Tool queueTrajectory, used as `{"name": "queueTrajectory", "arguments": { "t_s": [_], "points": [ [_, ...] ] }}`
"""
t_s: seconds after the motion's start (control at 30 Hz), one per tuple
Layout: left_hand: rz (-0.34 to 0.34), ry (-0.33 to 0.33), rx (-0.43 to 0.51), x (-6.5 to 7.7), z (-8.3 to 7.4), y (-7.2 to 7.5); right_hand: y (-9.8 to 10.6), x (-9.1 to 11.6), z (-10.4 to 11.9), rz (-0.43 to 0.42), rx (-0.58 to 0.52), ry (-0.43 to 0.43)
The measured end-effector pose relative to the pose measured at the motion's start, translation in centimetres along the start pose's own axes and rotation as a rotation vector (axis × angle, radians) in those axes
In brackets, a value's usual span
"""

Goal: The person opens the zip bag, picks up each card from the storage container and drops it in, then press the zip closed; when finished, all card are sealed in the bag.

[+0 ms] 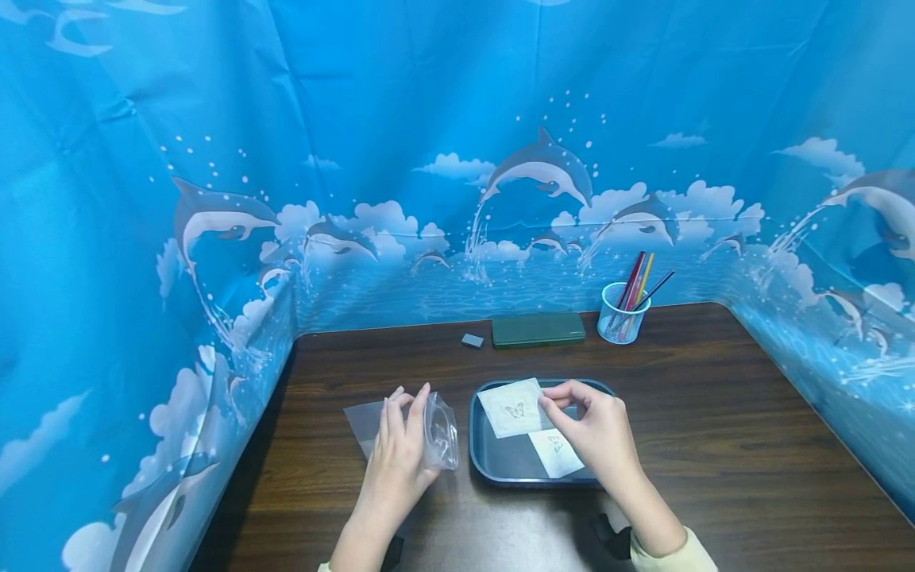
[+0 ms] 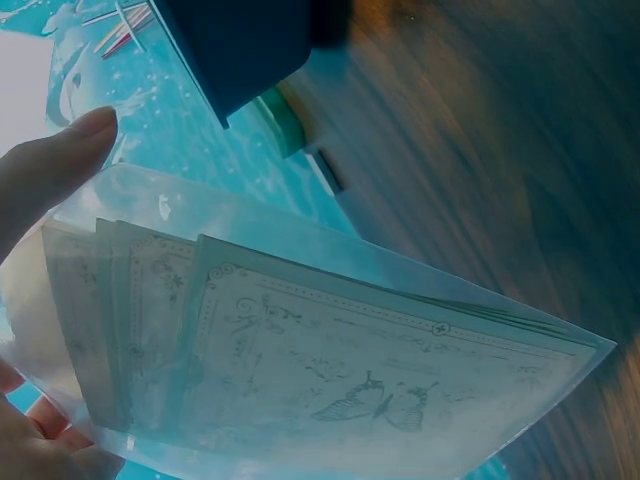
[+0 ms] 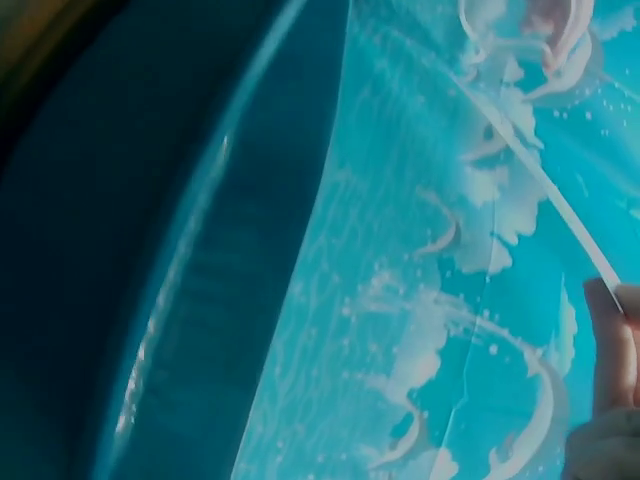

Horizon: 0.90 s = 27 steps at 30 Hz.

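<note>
One butterfly-printed card (image 1: pixel 509 411) is pinched between the right hand's (image 1: pixel 596 425) thumb and fingers over the dark tray (image 1: pixel 509 464), where a second card (image 1: pixel 557 455) lies. Beside the tray, the left hand (image 1: pixel 397 446) grips a clear bag (image 1: pixel 442 433); the left wrist view shows several printed cards (image 2: pixel 390 365) inside. Beyond sit a green case (image 1: pixel 539 330), a small grey block (image 1: pixel 472 341) and a pencil cup (image 1: pixel 620 322).

On my screen the head view is bright, with pale glare on the table (image 1: pixel 500 524) and small shine on the plastic bag (image 1: pixel 445 433). Both wrist views reach me dim; in the right one, the tray (image 3: pixel 180 265) is blurred.
</note>
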<state>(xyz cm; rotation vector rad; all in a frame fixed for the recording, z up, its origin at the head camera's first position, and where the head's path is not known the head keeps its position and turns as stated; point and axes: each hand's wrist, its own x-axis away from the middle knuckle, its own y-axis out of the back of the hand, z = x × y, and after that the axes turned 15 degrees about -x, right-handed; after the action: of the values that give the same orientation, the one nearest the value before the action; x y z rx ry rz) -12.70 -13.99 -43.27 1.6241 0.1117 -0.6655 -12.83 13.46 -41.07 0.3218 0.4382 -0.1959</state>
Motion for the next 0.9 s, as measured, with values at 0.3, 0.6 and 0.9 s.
{"name": "queueTrajectory", "arguments": {
  "t_s": [0.3, 0.6, 0.9],
  "points": [
    [-0.008, -0.004, 0.002, -0.1, -0.1, -0.2, -1.7, 1.3, 1.5, -0.028, -0.159, 0.077],
    [-0.059, -0.004, 0.016, -0.2, -0.2, -0.3, -2.7, 1.9, 2.3, -0.048, -0.193, 0.07],
    [-0.114, -0.029, 0.029, -0.5, -1.1, -0.2, -4.0, 2.5, 2.1, -0.007, -0.233, 0.085]
  ]
}}
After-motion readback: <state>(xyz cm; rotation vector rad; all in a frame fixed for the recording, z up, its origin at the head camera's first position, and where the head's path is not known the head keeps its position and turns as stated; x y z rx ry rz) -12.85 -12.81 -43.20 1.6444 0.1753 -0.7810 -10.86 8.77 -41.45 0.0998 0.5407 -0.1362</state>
